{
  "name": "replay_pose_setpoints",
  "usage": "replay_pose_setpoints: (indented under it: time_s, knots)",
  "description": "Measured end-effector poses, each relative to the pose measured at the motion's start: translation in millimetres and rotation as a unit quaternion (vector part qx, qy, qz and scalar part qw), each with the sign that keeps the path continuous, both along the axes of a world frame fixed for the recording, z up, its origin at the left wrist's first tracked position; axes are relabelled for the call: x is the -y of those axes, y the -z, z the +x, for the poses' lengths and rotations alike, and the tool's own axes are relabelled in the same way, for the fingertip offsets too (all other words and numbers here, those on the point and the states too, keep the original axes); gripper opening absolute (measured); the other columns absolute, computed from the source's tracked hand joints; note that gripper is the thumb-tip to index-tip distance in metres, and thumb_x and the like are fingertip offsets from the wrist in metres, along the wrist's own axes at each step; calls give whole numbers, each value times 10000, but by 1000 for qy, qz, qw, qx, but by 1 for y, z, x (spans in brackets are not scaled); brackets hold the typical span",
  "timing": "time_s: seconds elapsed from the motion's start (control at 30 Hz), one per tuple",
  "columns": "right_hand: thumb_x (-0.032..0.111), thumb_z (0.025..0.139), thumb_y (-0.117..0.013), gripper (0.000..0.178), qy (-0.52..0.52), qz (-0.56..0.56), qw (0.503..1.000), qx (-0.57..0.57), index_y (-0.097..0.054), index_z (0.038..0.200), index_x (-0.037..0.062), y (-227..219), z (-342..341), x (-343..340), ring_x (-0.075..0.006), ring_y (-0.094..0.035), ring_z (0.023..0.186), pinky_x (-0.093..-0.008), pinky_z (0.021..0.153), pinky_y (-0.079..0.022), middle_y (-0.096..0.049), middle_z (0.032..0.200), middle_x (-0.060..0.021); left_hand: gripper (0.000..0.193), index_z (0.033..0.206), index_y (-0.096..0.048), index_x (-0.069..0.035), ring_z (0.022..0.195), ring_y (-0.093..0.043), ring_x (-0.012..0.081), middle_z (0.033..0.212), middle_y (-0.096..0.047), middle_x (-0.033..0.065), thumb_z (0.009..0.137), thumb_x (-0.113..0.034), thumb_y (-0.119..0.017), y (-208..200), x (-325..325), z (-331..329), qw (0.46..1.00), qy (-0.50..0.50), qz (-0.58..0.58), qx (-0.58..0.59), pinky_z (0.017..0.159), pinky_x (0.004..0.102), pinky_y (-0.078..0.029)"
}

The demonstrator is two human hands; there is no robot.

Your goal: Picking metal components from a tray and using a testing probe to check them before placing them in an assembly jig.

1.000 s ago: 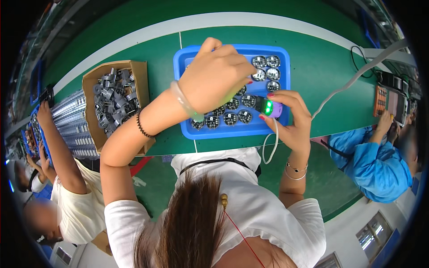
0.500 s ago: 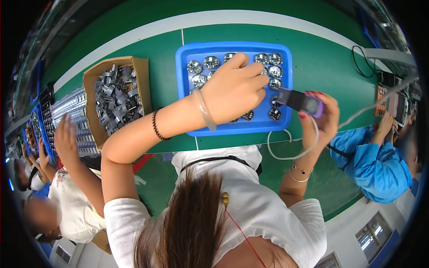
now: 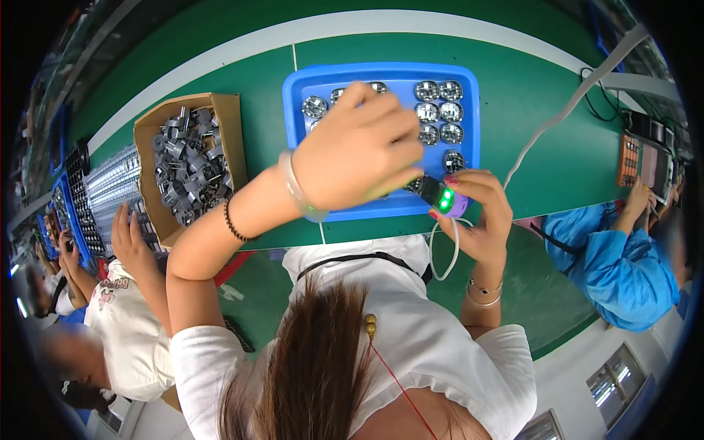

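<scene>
So our right hand has thumb and fingers pinched round a purple-and-black device, green lights showing, its dark end over the lower right of the blue tray. Can't tell if that end touches a part. Our left hand hovers over the middle with fingers curled, a bit blurry, and we can't tell whether there's anything in them. For doing this well, we'd hold the device steady from the sides, square to whatever it faces, leave slack in the white cable, and lift our left wrist so it blocks fewer parts. Container-wise: the tray has round silvery parts in loose rows, paired near the right side, with some hidden by our left hand and arm. Left of it, well apart, a cardboard box has grey pieces with metal pins, all jumbled up
</scene>
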State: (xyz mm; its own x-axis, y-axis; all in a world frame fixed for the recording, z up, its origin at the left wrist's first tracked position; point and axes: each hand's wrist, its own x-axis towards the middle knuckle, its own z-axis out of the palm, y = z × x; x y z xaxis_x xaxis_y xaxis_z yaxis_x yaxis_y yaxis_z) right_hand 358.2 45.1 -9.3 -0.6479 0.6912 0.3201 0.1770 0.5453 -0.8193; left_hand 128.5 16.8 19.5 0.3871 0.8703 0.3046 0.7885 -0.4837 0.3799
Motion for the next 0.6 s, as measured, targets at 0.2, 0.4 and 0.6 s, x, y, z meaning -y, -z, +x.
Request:
replay_pose_setpoints:
  time_s: [0.2,0.4,0.6]
  knots:
    - [121,709,-777,417,34,5,999,-15,-549,1034,-8,1,7,0,-267,-590,904,-349,806,-480,-602,985,-156,93,683,-591,-101,730,-476,170,701,-439,7,607,-154,-593,18,24,19,998,55,-5,-12,710,315,-363]
    - [226,760,-753,485,189,-3,965,-182,-490,1096,-4,0,17,-3,-263,-563,918,-393,813,-495,-525,1005,-145,121,717,-621,-97,761,-484,171,718,-470,8,613,-159,-613,24,17,26,999,15,11,-47,733,319,-369]
    - [190,731,-771,487,120,-29,979,-164,-502,1086,-8,-2,7,1,-262,-568,909,-376,800,-493,-534,978,-142,308,874,-635,-109,823,-499,194,807,-508,5,612,-231,-745,14,6,20,999,-21,-24,-20,770,338,-354]
